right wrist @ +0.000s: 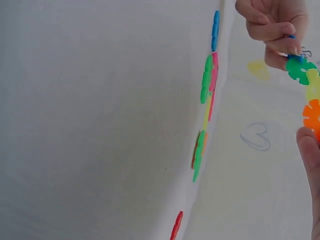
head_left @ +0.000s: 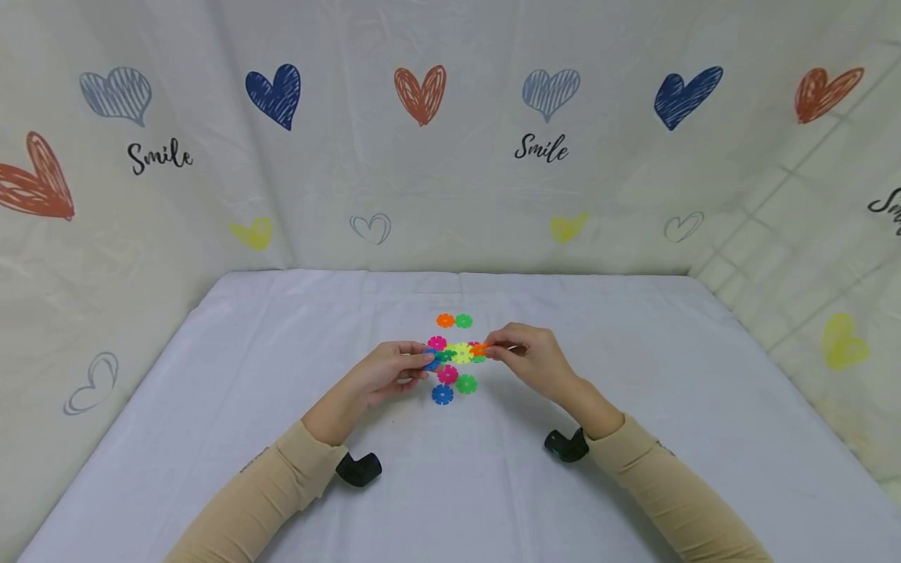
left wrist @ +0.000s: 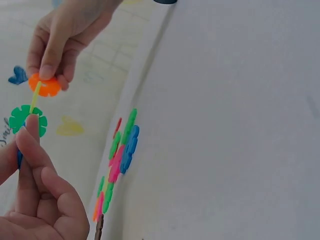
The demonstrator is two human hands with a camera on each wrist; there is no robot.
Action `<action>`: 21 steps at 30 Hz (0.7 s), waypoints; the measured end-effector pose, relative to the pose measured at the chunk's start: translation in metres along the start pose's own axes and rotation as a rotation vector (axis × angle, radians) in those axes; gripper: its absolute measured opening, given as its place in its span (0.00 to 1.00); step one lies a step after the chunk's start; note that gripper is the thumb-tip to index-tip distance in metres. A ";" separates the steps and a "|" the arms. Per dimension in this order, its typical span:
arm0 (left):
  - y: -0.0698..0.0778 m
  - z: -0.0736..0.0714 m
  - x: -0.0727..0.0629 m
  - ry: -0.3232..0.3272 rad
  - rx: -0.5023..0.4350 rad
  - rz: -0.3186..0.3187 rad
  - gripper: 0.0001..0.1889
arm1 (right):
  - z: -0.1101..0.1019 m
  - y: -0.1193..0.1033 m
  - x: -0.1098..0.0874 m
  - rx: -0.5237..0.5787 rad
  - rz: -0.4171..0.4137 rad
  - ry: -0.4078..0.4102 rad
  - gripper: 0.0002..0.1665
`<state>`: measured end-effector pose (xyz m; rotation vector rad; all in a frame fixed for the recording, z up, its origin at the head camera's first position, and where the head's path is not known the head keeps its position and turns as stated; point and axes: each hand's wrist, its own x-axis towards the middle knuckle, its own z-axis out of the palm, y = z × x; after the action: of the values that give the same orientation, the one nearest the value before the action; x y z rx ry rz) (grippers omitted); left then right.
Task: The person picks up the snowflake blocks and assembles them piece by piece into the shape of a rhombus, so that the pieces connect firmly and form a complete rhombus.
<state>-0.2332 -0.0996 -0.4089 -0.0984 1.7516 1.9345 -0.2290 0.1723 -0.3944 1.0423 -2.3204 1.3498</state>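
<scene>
My left hand [head_left: 387, 369] pinches a blue notched plastic disc [head_left: 431, 360] between thumb and fingers. A green notched disc [left wrist: 19, 119] is joined to the blue one, and a yellow disc [head_left: 461, 353] continues the row from the green. My right hand [head_left: 531, 356] pinches an orange notched disc [left wrist: 49, 89] at the yellow disc's far edge. Orange and yellow meet crosswise in the left wrist view; how deep their slots fit I cannot tell. Both hands hold the row raised above the table, and my fingers hide much of the blue disc.
Loose notched discs lie flat on the white-covered table [head_left: 450, 493]: orange [head_left: 446, 320], green [head_left: 464, 320], pink [head_left: 447, 375] and blue [head_left: 442, 394] among them. A red disc [right wrist: 177, 226] shows in the right wrist view. A backdrop with printed hearts [head_left: 420, 94] stands behind.
</scene>
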 end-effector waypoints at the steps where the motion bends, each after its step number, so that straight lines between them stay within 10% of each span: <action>1: 0.000 0.000 0.000 0.003 -0.009 0.000 0.09 | 0.000 0.000 0.000 0.004 -0.020 0.004 0.10; 21: 0.003 0.001 0.000 0.008 -0.024 -0.008 0.08 | 0.005 0.000 -0.001 -0.086 -0.210 0.065 0.15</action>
<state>-0.2337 -0.0984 -0.4061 -0.1217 1.7303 1.9526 -0.2276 0.1686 -0.3976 1.1598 -2.1345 1.1762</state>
